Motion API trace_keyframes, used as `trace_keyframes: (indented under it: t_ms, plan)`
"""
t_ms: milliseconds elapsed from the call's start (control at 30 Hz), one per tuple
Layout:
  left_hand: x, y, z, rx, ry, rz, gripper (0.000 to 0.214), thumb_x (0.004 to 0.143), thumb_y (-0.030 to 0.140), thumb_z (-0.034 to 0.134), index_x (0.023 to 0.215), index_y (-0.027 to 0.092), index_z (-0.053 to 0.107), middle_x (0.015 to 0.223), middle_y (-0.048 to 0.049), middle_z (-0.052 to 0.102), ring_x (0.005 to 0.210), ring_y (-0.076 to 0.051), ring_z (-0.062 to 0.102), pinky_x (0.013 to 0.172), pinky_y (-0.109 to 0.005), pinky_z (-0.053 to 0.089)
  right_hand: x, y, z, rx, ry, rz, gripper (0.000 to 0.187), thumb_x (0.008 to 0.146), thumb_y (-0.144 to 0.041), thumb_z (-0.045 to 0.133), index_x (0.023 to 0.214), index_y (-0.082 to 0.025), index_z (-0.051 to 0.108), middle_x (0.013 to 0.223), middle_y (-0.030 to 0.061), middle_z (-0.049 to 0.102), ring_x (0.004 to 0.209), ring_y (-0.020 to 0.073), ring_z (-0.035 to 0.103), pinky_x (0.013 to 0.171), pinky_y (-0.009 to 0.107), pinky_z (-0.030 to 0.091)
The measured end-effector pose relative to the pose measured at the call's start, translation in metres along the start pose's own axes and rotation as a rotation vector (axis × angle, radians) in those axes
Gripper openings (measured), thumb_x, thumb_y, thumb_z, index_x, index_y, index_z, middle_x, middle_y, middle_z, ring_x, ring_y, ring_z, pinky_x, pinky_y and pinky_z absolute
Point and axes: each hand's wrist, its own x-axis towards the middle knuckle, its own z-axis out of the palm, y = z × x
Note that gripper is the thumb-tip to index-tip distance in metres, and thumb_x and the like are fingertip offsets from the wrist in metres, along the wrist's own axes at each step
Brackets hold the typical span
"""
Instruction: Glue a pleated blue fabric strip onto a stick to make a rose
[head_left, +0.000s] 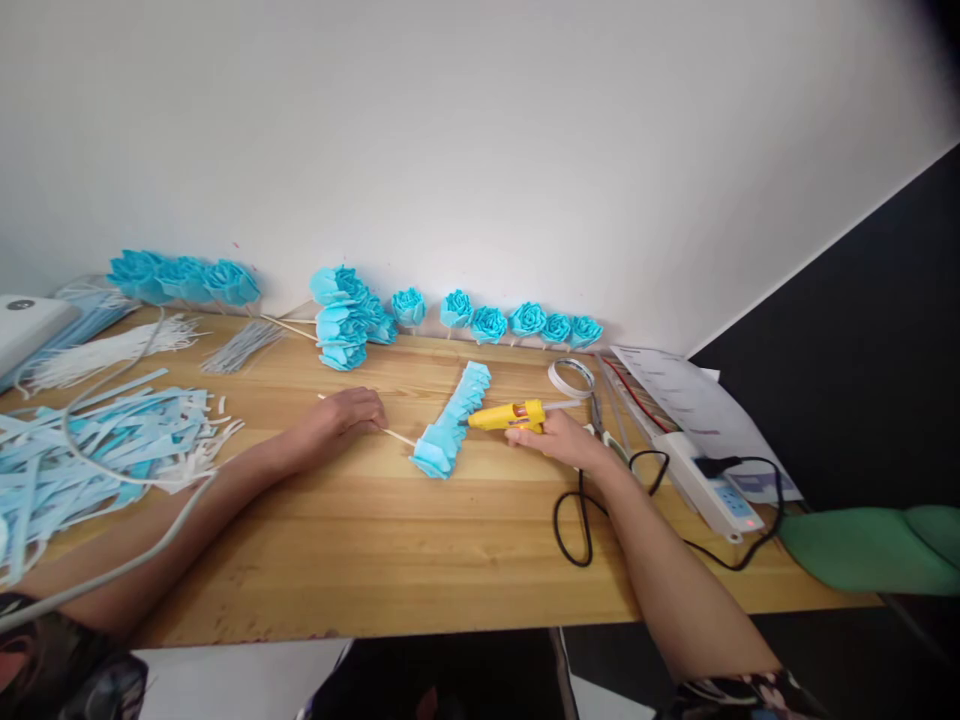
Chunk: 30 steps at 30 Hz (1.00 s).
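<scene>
My left hand [346, 415] is closed on a thin wooden stick [399, 437] that lies on the wooden table [390, 540]. The stick's far end runs into a strip of folded blue petals [454, 420], partly rolled at its near end. My right hand [556, 436] grips a yellow glue gun [508, 415], its nozzle touching the right side of the blue strip. The gun's black cord [581, 520] loops over the table to a white power strip [711, 485].
Finished blue paper roses [487, 322] line the wall, with more at the far left [184, 277]. Cut blue and white strips [90, 440] pile at the left. A tape roll [570, 378], scissors [600, 425], papers [697, 405] and a green cushion [877, 545] sit at the right.
</scene>
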Motion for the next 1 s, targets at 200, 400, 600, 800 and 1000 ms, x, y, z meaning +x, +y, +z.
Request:
trace_keyframes:
  t_ms: [200,400,600,800,1000]
  plan:
    - [0.001,-0.002,0.003,-0.008,-0.001,0.0,0.029,0.103,0.027,0.037,0.089,0.016,0.061,0.087,-0.0083,0.061,0.085,-0.019,0.055,0.078,-0.031,0.042,0.0,-0.001,0.002,-0.019,0.055,0.092,0.041,0.076,-0.055,0.067,0.093,-0.018,0.074,0.084,0.0025,0.073,0.075,0.0214,0.065,0.065,0.029,0.048]
    - [0.002,0.001,0.003,0.023,0.017,-0.057,0.026,0.101,0.028,0.043,0.089,0.016,0.062,0.086,-0.0071,0.061,0.085,-0.018,0.056,0.076,-0.029,0.044,0.001,-0.001,0.003,-0.015,0.052,0.041,0.041,0.078,-0.052,0.066,0.098,-0.018,0.074,0.086,0.0025,0.075,0.077,0.0214,0.066,0.069,0.03,0.049]
    - [0.002,0.002,0.005,0.015,0.042,-0.1,0.022,0.096,0.031,0.053,0.085,0.015,0.063,0.083,-0.0055,0.061,0.078,-0.015,0.056,0.069,-0.026,0.045,0.004,0.001,0.004,0.005,0.083,0.019,0.038,0.073,-0.047,0.072,0.1,-0.02,0.074,0.096,0.0029,0.076,0.083,0.0233,0.069,0.071,0.029,0.052]
    - [0.008,-0.004,-0.006,-0.064,-0.07,-0.117,0.027,0.096,0.035,0.054,0.082,0.014,0.065,0.08,-0.0048,0.062,0.074,-0.013,0.058,0.067,-0.023,0.045,0.003,-0.001,0.007,-0.011,0.084,0.001,0.04,0.076,-0.051,0.069,0.097,-0.018,0.074,0.092,0.0036,0.076,0.08,0.0217,0.068,0.066,0.027,0.049]
    - [0.023,-0.016,-0.027,-0.075,-0.198,-0.119,0.032,0.094,0.041,0.055,0.081,0.014,0.067,0.078,-0.0048,0.064,0.071,-0.013,0.059,0.065,-0.022,0.046,0.004,-0.013,0.019,-0.064,0.124,0.014,0.036,0.076,-0.052,0.069,0.09,-0.019,0.075,0.08,0.0023,0.074,0.077,0.0224,0.068,0.062,0.027,0.046]
